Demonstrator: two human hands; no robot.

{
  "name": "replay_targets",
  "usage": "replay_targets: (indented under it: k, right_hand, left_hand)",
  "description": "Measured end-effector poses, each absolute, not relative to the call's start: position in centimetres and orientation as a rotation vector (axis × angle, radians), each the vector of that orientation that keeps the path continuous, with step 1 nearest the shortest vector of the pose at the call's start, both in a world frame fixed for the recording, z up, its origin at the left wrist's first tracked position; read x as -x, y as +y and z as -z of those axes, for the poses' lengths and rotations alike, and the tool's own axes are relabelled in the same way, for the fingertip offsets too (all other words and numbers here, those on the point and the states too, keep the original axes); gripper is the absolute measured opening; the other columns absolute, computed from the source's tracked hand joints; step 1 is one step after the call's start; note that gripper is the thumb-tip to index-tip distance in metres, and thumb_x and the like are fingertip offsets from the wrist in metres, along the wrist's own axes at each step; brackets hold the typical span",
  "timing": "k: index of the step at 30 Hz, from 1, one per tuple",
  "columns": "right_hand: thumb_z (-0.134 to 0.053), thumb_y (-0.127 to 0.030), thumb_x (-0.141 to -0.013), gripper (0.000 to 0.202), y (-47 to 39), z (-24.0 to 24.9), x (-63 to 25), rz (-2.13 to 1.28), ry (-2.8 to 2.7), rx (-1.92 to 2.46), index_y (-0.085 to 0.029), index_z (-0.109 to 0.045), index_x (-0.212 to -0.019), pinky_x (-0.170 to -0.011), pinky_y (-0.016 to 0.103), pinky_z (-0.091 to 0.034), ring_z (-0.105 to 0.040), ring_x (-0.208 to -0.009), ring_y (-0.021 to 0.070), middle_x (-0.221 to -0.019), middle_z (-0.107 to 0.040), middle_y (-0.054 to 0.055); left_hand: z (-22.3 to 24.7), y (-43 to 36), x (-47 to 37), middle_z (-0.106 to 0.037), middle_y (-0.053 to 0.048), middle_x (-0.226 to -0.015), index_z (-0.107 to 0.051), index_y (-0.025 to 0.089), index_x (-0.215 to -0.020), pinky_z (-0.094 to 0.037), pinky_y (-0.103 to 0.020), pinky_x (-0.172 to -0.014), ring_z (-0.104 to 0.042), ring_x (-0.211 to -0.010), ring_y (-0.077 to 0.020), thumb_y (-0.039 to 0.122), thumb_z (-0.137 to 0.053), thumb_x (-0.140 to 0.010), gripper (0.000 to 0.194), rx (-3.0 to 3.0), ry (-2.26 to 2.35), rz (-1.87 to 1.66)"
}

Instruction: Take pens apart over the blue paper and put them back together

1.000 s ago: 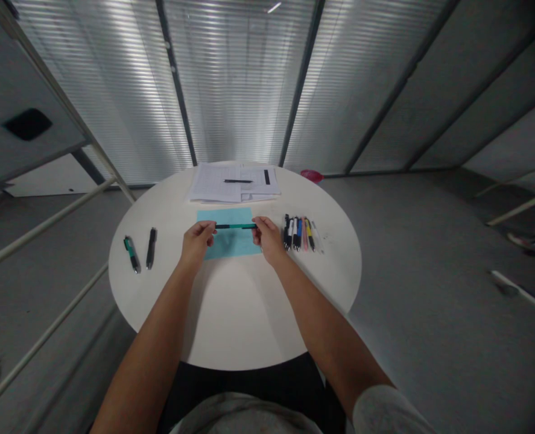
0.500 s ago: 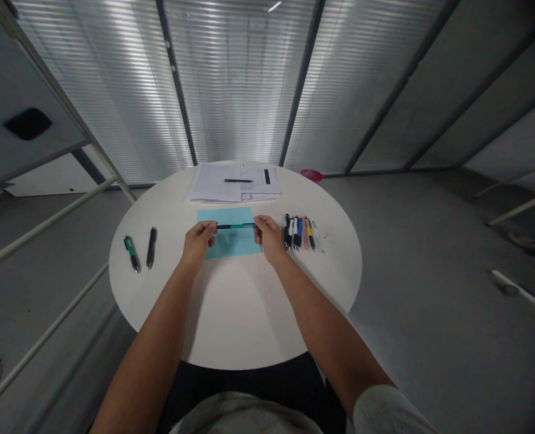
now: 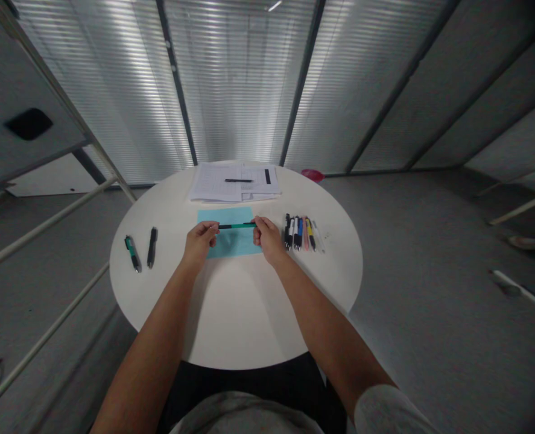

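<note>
A green pen (image 3: pixel 237 226) with a dark grip is held level between my two hands, above a light blue sheet (image 3: pixel 231 246). My left hand (image 3: pixel 200 238) pinches its dark end. At the other end, the fingers of my right hand (image 3: pixel 267 234) close on the green part near the clip. Both tips of the pen are hidden by my fingers. To the right of my right hand lies a row of several pens (image 3: pixel 298 233) in black, white, blue, pink and yellow. Farther left lie another green pen (image 3: pixel 132 253) and a black pen (image 3: pixel 152 248).
The round white table (image 3: pixel 244 319) carries everything. At its far edge lie stacked papers (image 3: pixel 215 184) with a black pen (image 3: pixel 239 181) on top. Behind stands a glass wall with blinds (image 3: pixel 235 90). A pink object (image 3: pixel 312 175) shows beyond the table, and pale metal bars (image 3: pixel 45 226) run along the left.
The green pen has turned slightly about its length, so its clip now looks darker and sits differently under my right fingers. Both hands stay in nearly the same place.
</note>
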State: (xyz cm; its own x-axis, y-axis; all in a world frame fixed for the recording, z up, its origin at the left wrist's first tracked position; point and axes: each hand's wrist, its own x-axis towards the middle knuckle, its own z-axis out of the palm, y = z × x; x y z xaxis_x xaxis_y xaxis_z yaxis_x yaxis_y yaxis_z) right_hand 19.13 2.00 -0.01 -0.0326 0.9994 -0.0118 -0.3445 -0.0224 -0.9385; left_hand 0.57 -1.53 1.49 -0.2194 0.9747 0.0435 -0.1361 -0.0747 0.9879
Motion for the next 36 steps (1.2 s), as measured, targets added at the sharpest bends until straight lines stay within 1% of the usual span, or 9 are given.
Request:
replay_targets:
  k: [5, 12, 18, 21, 23, 26, 30, 33, 36]
  right_hand:
    - [-0.066, -0.046, -0.071, 0.029, 1.99, -0.1, -19.12, -1.376, -0.936, 0.951, -0.02, -0.056, -0.08, -0.035, 0.017, -0.024, -0.035, -0.034, 0.0046, -0.045, -0.045, -0.009]
    - [-0.066, -0.037, -0.067, 0.025, 1.97, -0.2, -19.27, -1.412, -0.914, 0.932, -0.021, -0.055, -0.083, -0.035, 0.018, -0.024, -0.037, -0.035, 0.0047, -0.05, -0.05, -0.009]
    - [-0.064, -0.029, -0.063, 0.028, 2.15, 0.16, -19.32, -1.422, -0.909, 0.92, -0.022, -0.055, -0.088, -0.034, 0.018, -0.025, -0.038, -0.035, 0.0049, -0.055, -0.053, -0.009]
    - [-0.064, -0.029, -0.063, 0.029, 2.23, 0.25, -19.28, -1.413, -0.915, 0.93, -0.022, -0.054, -0.089, -0.034, 0.018, -0.025, -0.039, -0.035, 0.005, -0.056, -0.054, -0.009]
    - [-0.065, -0.033, -0.065, 0.028, 2.21, 0.2, -19.23, -1.408, -0.92, 0.937, -0.022, -0.054, -0.088, -0.034, 0.018, -0.025, -0.039, -0.035, 0.0049, -0.056, -0.054, -0.009]
    - [-0.066, -0.041, -0.069, 0.027, 2.07, 0.01, -19.18, -1.401, -0.929, 0.959, -0.021, -0.055, -0.083, -0.034, 0.018, -0.024, -0.037, -0.034, 0.0048, -0.05, -0.048, -0.01]
    - [-0.064, -0.05, -0.073, 0.032, 1.93, -0.18, -19.16, -1.388, -0.933, 0.957, -0.02, -0.056, -0.079, -0.034, 0.018, -0.024, -0.034, -0.034, 0.0046, -0.046, -0.043, -0.01]
    - [-0.065, -0.049, -0.071, 0.031, 1.95, -0.17, -19.19, -1.362, -0.934, 0.962, -0.02, -0.056, -0.079, -0.034, 0.018, -0.024, -0.034, -0.034, 0.0042, -0.048, -0.045, -0.009]
    - [-0.067, -0.045, -0.07, 0.029, 2.01, -0.1, -19.24, -1.357, -0.938, 0.964, -0.02, -0.055, -0.08, -0.034, 0.017, -0.025, -0.036, -0.035, 0.0039, -0.051, -0.048, -0.009]
  left_hand:
    - [-1.39, -1.41, -0.54, -0.058, 0.0, -0.07, -0.066, 0.016, -0.083, -0.034, -0.022, -0.046, -0.045, -0.047, -0.0063, 0.04, -0.073, -0.065, 0.032, -1.016, 1.232, -1.477]
    - [-1.43, -1.37, -0.66, -0.058, 0.001, -0.068, -0.065, 0.016, -0.08, -0.033, -0.021, -0.045, -0.044, -0.046, -0.0059, 0.045, -0.072, -0.066, 0.034, -1.013, 1.271, -1.474]
    - [-1.39, -1.36, -0.59, -0.057, 0.0, -0.067, -0.065, 0.015, -0.078, -0.033, -0.021, -0.044, -0.043, -0.045, -0.0057, 0.045, -0.072, -0.067, 0.033, -1.046, 1.284, -1.474]
    - [-1.32, -1.34, -0.53, -0.057, 0.001, -0.068, -0.065, 0.016, -0.08, -0.035, -0.022, -0.045, -0.043, -0.046, -0.0058, 0.044, -0.073, -0.066, 0.032, -1.046, 1.27, -1.482]
    - [-1.31, -1.36, -0.51, -0.058, 0.001, -0.068, -0.066, 0.016, -0.081, -0.036, -0.022, -0.046, -0.043, -0.047, -0.0059, 0.043, -0.073, -0.065, 0.032, -1.04, 1.255, -1.488]
    - [-1.35, -1.39, -0.49, -0.057, 0.001, -0.065, -0.066, 0.016, -0.083, -0.036, -0.022, -0.046, -0.044, -0.047, -0.0065, 0.04, -0.074, -0.064, 0.031, -1.024, 1.241, -1.497]
    - [-1.34, -1.41, -0.41, -0.052, 0.003, -0.056, -0.067, 0.017, -0.086, -0.037, -0.022, -0.047, -0.044, -0.047, -0.0078, 0.037, -0.074, -0.064, 0.031, -1.023, 1.224, -1.486]
    - [-1.3, -1.42, -0.38, -0.051, 0.004, -0.054, -0.067, 0.017, -0.087, -0.037, -0.022, -0.047, -0.045, -0.046, -0.008, 0.038, -0.074, -0.065, 0.032, -1.025, 1.23, -1.478]
    - [-1.35, -1.44, -0.44, -0.054, 0.002, -0.06, -0.067, 0.016, -0.086, -0.037, -0.022, -0.047, -0.045, -0.047, -0.0073, 0.039, -0.074, -0.065, 0.032, -1.021, 1.231, -1.489]
